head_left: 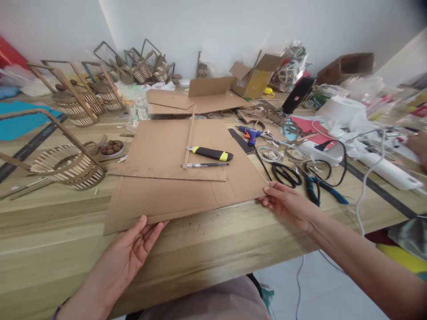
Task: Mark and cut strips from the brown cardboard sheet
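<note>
A large cardboard sheet (173, 198) lies on the table in front of me. My left hand (138, 244) grips its near edge, thumb on top and fingers underneath. At the sheet's right corner, my right hand (283, 202) pinches the edge in the same way. On the cardboard rest a black and yellow utility knife (211, 154), a pen (207, 165) and a narrow cardboard strip (191, 133). A longer cardboard strip (167, 172) lies crosswise below them.
Left stands a woven basket with a handle (70, 166), beside a bowl of brown nuts (111, 149). To the right are a blue glue gun (250, 134), blue-handled pliers (322, 189), cables and a white paper roll (390, 171). Another person's hand (418, 144) shows at far right.
</note>
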`<action>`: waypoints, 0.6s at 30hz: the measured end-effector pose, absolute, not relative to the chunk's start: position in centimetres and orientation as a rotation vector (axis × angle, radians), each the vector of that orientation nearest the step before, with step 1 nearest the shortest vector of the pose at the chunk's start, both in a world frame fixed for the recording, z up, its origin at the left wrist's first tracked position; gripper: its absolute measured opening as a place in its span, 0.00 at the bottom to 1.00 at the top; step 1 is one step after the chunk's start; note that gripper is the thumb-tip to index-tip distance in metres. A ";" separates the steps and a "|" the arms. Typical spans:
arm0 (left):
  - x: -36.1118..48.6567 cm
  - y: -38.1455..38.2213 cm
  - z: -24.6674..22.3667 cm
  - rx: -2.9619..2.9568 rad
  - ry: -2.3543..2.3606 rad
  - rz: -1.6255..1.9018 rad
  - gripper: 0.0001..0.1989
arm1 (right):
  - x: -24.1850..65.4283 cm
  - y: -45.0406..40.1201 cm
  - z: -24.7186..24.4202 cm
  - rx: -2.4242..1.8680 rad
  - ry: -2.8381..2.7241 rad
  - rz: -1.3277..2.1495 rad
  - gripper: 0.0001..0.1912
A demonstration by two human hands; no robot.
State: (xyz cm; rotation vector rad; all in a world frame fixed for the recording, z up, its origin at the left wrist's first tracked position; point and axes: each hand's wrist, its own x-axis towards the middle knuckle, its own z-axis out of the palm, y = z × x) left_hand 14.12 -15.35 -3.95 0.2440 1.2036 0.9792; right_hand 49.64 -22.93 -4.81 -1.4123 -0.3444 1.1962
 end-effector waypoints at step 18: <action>5.4 -15.4 -3.7 0.891 1.483 0.726 0.33 | 50.3 -23.4 -4.0 -1.892 -0.877 1.379 0.27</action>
